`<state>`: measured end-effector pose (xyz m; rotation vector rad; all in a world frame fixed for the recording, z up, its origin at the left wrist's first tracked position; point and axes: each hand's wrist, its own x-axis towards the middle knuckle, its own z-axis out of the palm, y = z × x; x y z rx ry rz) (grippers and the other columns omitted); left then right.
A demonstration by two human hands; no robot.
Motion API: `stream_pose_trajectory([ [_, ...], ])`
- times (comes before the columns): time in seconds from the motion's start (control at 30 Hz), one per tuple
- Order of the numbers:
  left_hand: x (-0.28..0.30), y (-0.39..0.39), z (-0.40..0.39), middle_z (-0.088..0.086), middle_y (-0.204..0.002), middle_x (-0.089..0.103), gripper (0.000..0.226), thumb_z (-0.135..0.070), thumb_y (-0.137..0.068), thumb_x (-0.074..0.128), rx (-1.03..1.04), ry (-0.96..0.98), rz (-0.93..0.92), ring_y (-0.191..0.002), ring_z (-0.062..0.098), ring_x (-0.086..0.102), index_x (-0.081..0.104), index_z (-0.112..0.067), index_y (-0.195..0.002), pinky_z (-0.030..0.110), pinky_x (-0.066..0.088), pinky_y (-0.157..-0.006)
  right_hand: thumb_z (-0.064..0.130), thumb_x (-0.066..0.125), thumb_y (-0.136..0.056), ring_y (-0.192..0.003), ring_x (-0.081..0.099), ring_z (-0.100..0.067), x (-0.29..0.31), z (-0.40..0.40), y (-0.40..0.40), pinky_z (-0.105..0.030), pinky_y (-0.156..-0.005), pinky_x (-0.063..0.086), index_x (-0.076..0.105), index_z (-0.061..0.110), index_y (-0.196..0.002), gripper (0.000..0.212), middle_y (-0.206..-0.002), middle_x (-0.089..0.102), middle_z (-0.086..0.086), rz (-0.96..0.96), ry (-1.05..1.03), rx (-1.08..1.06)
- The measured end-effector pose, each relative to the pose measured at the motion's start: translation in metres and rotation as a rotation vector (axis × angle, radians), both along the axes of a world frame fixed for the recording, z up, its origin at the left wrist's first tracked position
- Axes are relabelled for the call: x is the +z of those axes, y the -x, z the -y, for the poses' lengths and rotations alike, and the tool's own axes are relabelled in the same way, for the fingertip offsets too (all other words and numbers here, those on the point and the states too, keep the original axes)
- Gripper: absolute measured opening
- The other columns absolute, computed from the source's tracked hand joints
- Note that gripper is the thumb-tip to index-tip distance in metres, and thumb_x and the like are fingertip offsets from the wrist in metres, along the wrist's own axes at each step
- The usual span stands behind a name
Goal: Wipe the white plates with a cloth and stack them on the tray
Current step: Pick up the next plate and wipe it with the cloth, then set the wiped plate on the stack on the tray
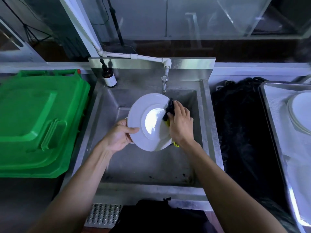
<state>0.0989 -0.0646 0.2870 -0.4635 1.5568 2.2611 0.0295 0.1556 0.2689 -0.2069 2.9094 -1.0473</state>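
Wiping is under way on one white plate (149, 121), held tilted over the steel sink basin (151, 163), so the task looks partly done. On the metal tray (276, 105) at the far right at least one white plate (301, 113), perhaps a small stack, already lies; how many it holds cannot be told, since the picture's edge cuts it off. No other unwiped plates show anywhere, so how many remain is unknown. What is left for this plate, as I judge it, is finishing the wipe and carrying it right to the tray.

Going left to right: a green plastic bin lid (38, 121) fills the left side, just beside the sink. At the sink's back left corner stands a brown pump bottle (109, 77). The left hand (120, 135) grips the plate's left rim, thumb on its face and fingers behind. The right hand (180, 122) presses a dark cloth with a yellow part (169, 109) against the plate's right side, fingers curled round it. A tap (164, 82) fed by a white pipe hangs above the plate's upper edge. Right of the sink lies a dark, tangled mass (239, 125), too dim to name, between the sink and the tray.

Behind the sink, glass panels and a stand are dimly visible.
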Motion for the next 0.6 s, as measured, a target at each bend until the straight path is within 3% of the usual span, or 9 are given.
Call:
stream_pose_trajectory([
  [0.13, 0.0, 0.013, -0.003, 0.007, -0.105, 0.076, 0.035, -0.005, -0.075, 0.068, -0.136, 0.089, 0.032, -0.091, 0.026, 0.074, 0.072, -0.014, -0.109, 0.035, 0.059, -0.062, 0.03, 0.04, -0.105, -0.139, 0.03, -0.026, 0.007, 0.012, 0.001, -0.048, -0.1, 0.037, 0.035, 0.017, -0.152, 0.049, -0.159, 0.033, 0.005, -0.078, -0.124, 0.061],
  [0.23, -0.004, 0.023, -0.004, 0.007, -0.106, 0.076, 0.028, -0.001, -0.085, 0.068, -0.222, 0.137, 0.024, -0.093, 0.026, 0.073, 0.078, -0.025, -0.095, 0.037, 0.06, -0.068, 0.023, 0.042, -0.103, -0.138, 0.031, -0.026, 0.011, 0.02, -0.005, -0.046, -0.096, 0.038, 0.038, 0.018, -0.15, 0.048, -0.159, 0.034, 0.006, -0.117, -0.18, 0.083],
  [0.43, -0.002, 0.046, -0.014, 0.008, -0.112, 0.076, 0.028, -0.003, -0.089, 0.064, -0.356, 0.271, -0.102, -0.102, 0.028, 0.073, 0.076, -0.022, -0.105, 0.04, 0.057, -0.078, 0.008, 0.054, -0.095, -0.134, 0.04, -0.028, 0.015, 0.015, -0.017, -0.046, -0.095, 0.042, 0.045, 0.014, -0.147, 0.054, -0.155, 0.04, 0.001, -0.168, -0.23, 0.058],
  [0.53, -0.001, 0.062, -0.027, 0.007, -0.111, 0.076, 0.025, 0.004, -0.092, 0.062, -0.385, 0.492, -0.222, -0.107, 0.027, 0.07, 0.072, -0.015, -0.106, 0.042, 0.054, -0.09, 0.008, 0.062, -0.093, -0.131, 0.044, -0.029, 0.016, 0.0, -0.021, -0.049, -0.095, 0.044, 0.05, 0.013, -0.144, 0.053, -0.152, 0.045, -0.001, -0.167, -0.221, 0.015],
  [0.6, 0.001, 0.074, -0.036, 0.003, -0.097, 0.075, 0.016, -0.001, -0.091, 0.063, -0.474, 0.731, -0.332, -0.093, 0.029, 0.068, 0.068, -0.016, -0.094, 0.039, 0.052, -0.08, 0.01, 0.066, -0.091, -0.129, 0.046, -0.031, 0.018, -0.012, -0.024, -0.049, -0.094, 0.045, 0.052, 0.013, -0.141, 0.052, -0.15, 0.048, -0.001, -0.159, -0.216, -0.031],
])
